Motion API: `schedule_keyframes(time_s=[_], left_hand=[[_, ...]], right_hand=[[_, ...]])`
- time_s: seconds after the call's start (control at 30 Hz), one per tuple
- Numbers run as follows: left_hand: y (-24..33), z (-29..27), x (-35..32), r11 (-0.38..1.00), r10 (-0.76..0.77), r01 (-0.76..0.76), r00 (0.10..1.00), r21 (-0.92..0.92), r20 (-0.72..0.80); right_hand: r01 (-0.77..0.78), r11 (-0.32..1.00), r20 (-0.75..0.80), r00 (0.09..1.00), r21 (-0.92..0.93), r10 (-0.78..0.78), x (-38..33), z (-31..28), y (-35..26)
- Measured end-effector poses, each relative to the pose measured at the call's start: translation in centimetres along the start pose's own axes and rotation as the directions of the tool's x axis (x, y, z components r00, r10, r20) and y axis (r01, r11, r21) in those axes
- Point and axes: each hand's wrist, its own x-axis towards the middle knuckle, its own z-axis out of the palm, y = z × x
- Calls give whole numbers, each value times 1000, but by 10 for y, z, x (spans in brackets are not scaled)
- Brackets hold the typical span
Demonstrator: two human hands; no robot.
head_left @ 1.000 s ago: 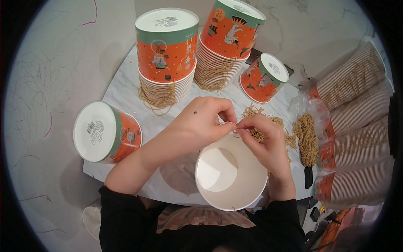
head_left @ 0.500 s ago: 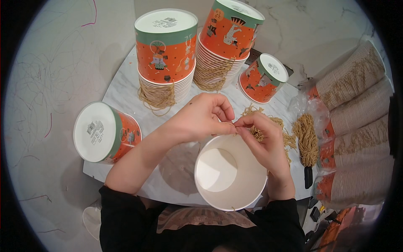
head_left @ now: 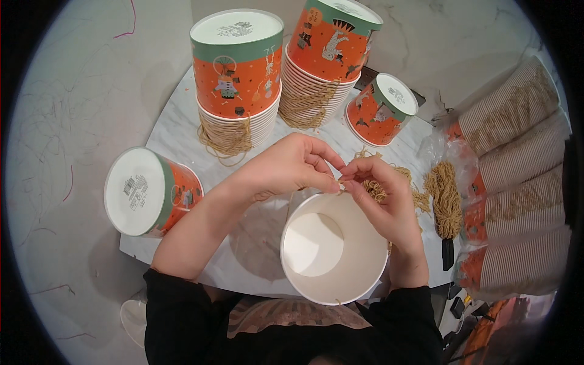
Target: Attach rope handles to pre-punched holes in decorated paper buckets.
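Observation:
A paper bucket (head_left: 365,261) stands with its white inside facing up, close to my body. At its far rim, my left hand (head_left: 298,164) pinches the end of a thin tan cord with thumb and index finger. My right hand (head_left: 386,191) meets it there, thumb and index finger closed on the same cord. The fingertips nearly touch, and the small bit of cord between them is mostly covered. A scrap of cord shows at the near rim. Loose tan cords (head_left: 421,199) lie behind my right hand, partly hidden by it.
Two tall stacks of upturned orange buckets (head_left: 237,79) (head_left: 331,45) with cord handles stand at the back. Single buckets sit far right (head_left: 384,112) and left (head_left: 137,191). A tied cord bundle (head_left: 446,194) lies right, beside plastic-wrapped bucket stacks (head_left: 517,158).
Both hands stay at the far rim while the fingertips shift slightly; my right index finger has lifted a little. The bucket stays in place.

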Motion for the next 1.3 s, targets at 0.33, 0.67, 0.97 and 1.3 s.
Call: schedule_keyframes(time_s=[0.33, 0.67, 0.97, 1.3], left_hand=[[-7, -1, 2, 965, 110, -97, 993, 243, -42], [-8, -1, 5, 986, -96, 95, 995, -136, -1], [-8, 0, 5, 977, -159, 155, 987, -146, -22], [-14, 5, 8, 996, -79, 79, 997, -50, 8]], right_hand=[[141, 985, 80, 988, -96, -133, 2, -4, -6], [92, 975, 32, 996, -202, -87, -2, -5, -11], [122, 960, -22, 991, -252, -132, -4, 0, -9], [199, 941, 11, 979, -274, -204, -4, 2, -10]])
